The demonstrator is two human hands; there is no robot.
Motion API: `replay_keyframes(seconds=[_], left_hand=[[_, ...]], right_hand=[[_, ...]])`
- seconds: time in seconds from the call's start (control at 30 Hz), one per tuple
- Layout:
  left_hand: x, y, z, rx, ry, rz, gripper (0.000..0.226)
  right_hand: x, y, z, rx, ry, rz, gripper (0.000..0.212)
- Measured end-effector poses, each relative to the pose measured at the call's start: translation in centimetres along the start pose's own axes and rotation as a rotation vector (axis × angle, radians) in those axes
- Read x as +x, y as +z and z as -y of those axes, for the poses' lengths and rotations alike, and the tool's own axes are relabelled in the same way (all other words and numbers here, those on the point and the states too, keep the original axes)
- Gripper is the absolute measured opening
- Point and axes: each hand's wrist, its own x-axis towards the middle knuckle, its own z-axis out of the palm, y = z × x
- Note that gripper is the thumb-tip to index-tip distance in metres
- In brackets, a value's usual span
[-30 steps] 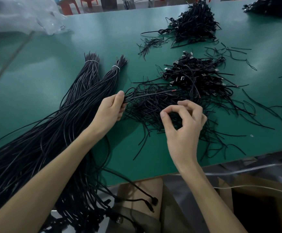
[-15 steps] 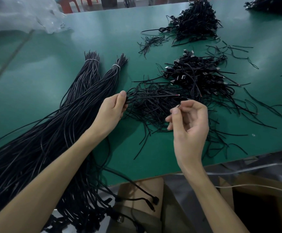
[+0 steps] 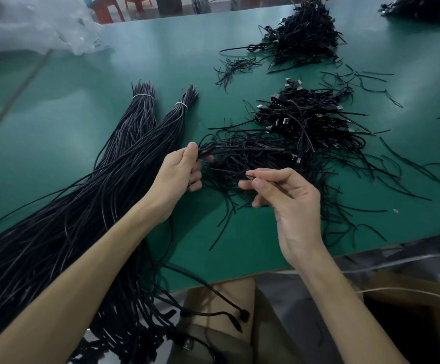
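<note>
Tied cable bundles [image 3: 145, 127] on green table [image 3: 56, 114], plastic bag [image 3: 30, 19] beyond.

The left hand [image 3: 177, 174] grips a bunch of short wires [image 3: 242, 151] that stick out past its fingers [image 3: 195, 177]. Just beside them, the right hand [image 3: 292, 206] pinches a single wire [image 3: 276, 185] above the tabletop [image 3: 82, 122].

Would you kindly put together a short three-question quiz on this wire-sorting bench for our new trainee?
1. True or false: the left hand grips a bunch of short wires.
2. Each long cable bundle is bound near its tip by: A) a white tie, B) red tape, C) nothing.
3. Which hand pinches a single wire between thumb and forefinger?
Key: 1 true; 2 A; 3 the right hand.
</note>
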Motion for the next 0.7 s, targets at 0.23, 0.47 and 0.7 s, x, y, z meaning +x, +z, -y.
replay_keyframes(seconds=[0.23,0.47,0.7], left_hand=[[-1.2,1.1,-0.5,0.092,-0.083,0.244,0.047],[-2.0,1.5,-0.9,0.208,-0.032,0.411,0.049],[-2.2,1.7,-1.2,0.223,-0.014,0.483,0.049]], right_hand=[[0.0,-0.3,-0.4,-0.058,0.005,-0.028,0.01],[0.0,-0.4,-0.2,-0.027,0.005,-0.123,0.008],[0.1,-0.2,-0.8,-0.185,-0.011,-0.135,0.008]])
